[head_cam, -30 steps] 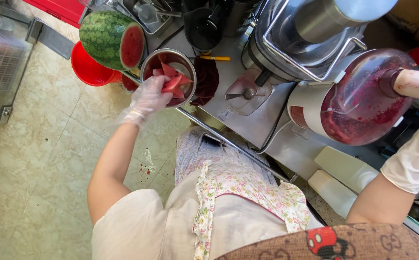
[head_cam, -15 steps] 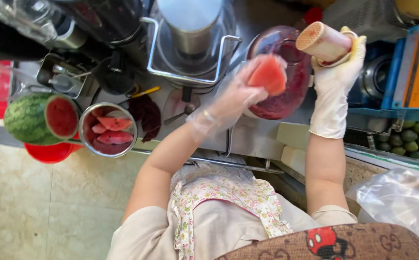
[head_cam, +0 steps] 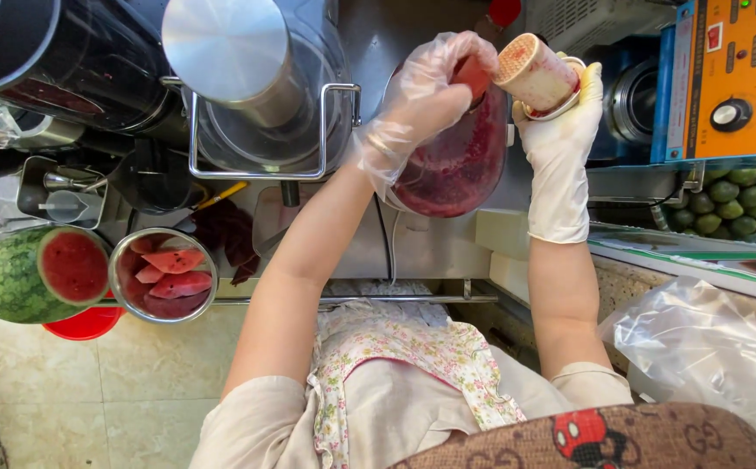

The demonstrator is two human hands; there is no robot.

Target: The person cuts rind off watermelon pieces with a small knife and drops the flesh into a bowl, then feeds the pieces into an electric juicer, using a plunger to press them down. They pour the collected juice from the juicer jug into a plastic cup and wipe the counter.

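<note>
Left hand (head_cam: 426, 87): in a thin clear plastic glove, fingers curled closed around a red piece of watermelon (head_cam: 473, 76), held at the mouth of the juicer's clear collecting jar (head_cam: 456, 161). The jar stands on the steel counter (head_cam: 434, 252) and is smeared inside with dark red pulp and juice.

Right hand (head_cam: 560, 130): in a white glove, fingers wrapped shut around a cream-coloured cylindrical pusher (head_cam: 534, 74), tilted with its ridged end up, just beside the left hand and above the jar's right rim.

Juicer body (head_cam: 256, 87): clear housing with a polished steel lid and wire clamp handle, to the left of the jar.

Round steel bowl (head_cam: 163, 275): holds several peeled watermelon chunks; sits at the counter's near edge, well apart from both hands.

Cut watermelon (head_cam: 35, 274): green striped rind, red face turned toward the bowl, just beside it, resting over a red basin (head_cam: 87, 323).

Orange-fronted machine (head_cam: 729, 78): at the far right, with a dial.

Small green fruits (head_cam: 734, 200): heaped in a basket below that machine.

Clear plastic bag (head_cam: 708, 347): crumpled, at lower right.
</note>
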